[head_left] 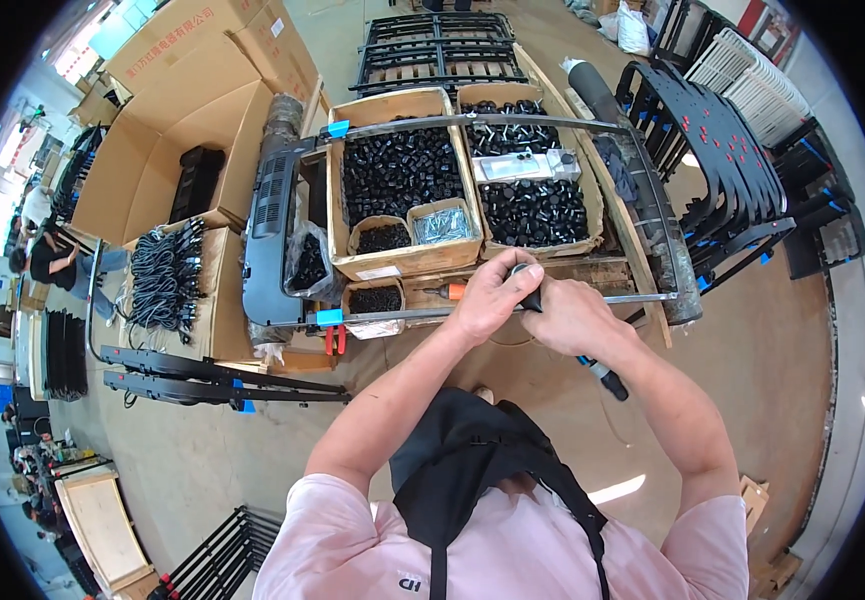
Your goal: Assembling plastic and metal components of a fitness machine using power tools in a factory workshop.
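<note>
Hands meet at the near rail of a grey metal frame (512,305), which lies flat across open cardboard boxes on a low work surface at scene centre. Left hand (487,295) is curled over the rail, thumb and fingers pinching a small dark part (520,270) against it. Right hand (572,318) is closed around the handle of a black tool (602,375), whose end projects to the near right below the wrist; the working tip is hidden between the two hands. Blue clips (329,317) mark the frame's left corners. Beneath the frame, the left box (397,180) and the right box (532,200) hold many small black pieces. An orange-handled tool (447,291) lies just left of the hands. Farther left, a box of black cables (164,275); to the right, stacked black metal brackets (722,160).
</note>
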Tool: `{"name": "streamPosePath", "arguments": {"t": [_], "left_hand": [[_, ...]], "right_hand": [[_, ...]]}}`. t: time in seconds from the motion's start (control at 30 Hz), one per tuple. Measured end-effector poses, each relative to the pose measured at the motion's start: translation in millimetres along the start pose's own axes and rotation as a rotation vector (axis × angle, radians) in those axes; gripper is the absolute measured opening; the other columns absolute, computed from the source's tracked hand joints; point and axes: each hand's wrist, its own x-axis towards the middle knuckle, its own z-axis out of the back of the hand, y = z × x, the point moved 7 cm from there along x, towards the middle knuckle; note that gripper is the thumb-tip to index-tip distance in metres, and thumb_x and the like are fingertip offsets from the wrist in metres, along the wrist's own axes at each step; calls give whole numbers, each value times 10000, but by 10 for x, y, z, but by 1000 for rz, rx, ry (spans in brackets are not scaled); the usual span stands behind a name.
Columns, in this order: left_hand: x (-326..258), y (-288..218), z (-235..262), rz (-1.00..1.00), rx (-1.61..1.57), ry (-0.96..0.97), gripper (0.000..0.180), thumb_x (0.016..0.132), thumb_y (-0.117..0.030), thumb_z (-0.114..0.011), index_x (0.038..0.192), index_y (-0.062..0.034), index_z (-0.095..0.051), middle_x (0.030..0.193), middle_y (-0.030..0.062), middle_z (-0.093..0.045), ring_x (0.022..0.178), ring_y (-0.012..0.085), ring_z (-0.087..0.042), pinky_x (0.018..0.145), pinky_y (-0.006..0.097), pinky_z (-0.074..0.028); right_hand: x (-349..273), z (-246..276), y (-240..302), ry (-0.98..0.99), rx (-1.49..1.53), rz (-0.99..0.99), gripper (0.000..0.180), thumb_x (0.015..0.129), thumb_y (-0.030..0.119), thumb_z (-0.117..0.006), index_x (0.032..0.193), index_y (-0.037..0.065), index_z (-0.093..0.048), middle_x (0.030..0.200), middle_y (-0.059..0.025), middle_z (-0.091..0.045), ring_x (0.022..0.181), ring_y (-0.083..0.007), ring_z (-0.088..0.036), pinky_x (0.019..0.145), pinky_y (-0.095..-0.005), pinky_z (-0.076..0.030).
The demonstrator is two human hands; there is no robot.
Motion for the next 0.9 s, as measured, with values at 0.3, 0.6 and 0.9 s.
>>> {"name": "streamPosePath", "arguments": {"t": [0.3, 0.6, 0.9], "left_hand": [[-4, -10, -35, 24, -17, -66, 245, 1073, -310, -674, 1145, -77, -650, 1001, -47, -588, 927, 57, -512, 844, 257, -461], [9, 40, 33, 18, -12, -116, 253, 1076, -308, -665, 1156, -68, -664, 995, -34, -605, 930, 72, -530, 851, 270, -474], [102, 214, -63, -25, -33, -128, 268, 1058, -290, -700, 1176, -51, -680, 1042, -21, -636, 974, 74, -564, 862, 274, -500]], "right_hand": [[122, 9, -104, 19, 17, 36, 473, 847, 339, -679, 1064, -80, -706, 1004, -301, -752, 976, -455, -737, 889, -533, -572], [204, -93, -98, 42, 66, 3, 463, 842, 330, -676, 1107, -49, -701, 1009, -299, -746, 990, -450, -730, 873, -526, -565], [312, -278, -286, 152, 172, -3, 344, 745, 214, -659, 954, -51, -721, 892, -228, -753, 828, -311, -747, 740, -433, -555]]}}
